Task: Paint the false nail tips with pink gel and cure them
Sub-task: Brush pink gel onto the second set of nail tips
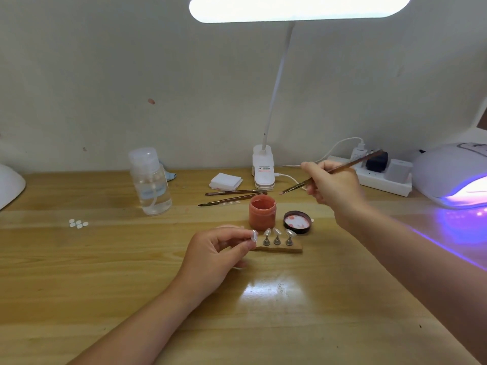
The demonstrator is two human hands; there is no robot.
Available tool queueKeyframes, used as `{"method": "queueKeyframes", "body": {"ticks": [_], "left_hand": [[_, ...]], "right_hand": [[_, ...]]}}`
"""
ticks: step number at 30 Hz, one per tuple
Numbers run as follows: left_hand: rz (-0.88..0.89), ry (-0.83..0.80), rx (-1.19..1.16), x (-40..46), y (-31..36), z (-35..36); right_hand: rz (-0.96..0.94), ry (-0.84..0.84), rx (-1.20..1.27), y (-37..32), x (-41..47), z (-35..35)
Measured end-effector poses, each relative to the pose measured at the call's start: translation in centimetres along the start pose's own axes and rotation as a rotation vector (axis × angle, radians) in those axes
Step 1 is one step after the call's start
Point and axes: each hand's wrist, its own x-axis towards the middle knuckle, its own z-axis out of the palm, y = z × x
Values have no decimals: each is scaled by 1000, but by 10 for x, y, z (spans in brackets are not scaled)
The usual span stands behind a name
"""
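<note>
Painting has barely begun, we judge: our left hand (218, 250) pinches one clear nail tip (254, 235), right hand (333, 184) grips the brush (329, 172) above the open pink gel jar (262, 212), and the curing lamp (453, 175) waits.

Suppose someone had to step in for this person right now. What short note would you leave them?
Left hand: pinches one clear nail tip on its stand, beside the holder strip.
Right hand: grips a brush, its tip in the air above the open pink gel jar.
The jar's lid lies to the right of it. Three more tips stand on the strip.
Curing lamp at far right glows purple.
Done: jar opened. All tips look unpainted.
Left: paint each tip, then cure them.
</note>
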Motion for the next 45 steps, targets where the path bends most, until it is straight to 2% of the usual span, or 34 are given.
{"method": "queueKeyframes", "body": {"ticks": [2,4,7,14,19,45], "left_hand": [[-3,-8,-2,0,-1,0],[6,-7,28,1,-2,0],[-7,-14,48,2,-3,2],[-29,-47,29,2,-5,2],[-34,-57,22,2,-6,2],[-48,-64,75,2,-6,2]], "right_hand": [[-81,-60,110,3,-26,2],[-252,-123,161,13,-55,6],[-476,-153,59,30,-86,12],[-659,-146,-22,39,-92,16],[-703,-126,-53,43,-90,17],[-694,-126,-82,50,-88,21]]}}
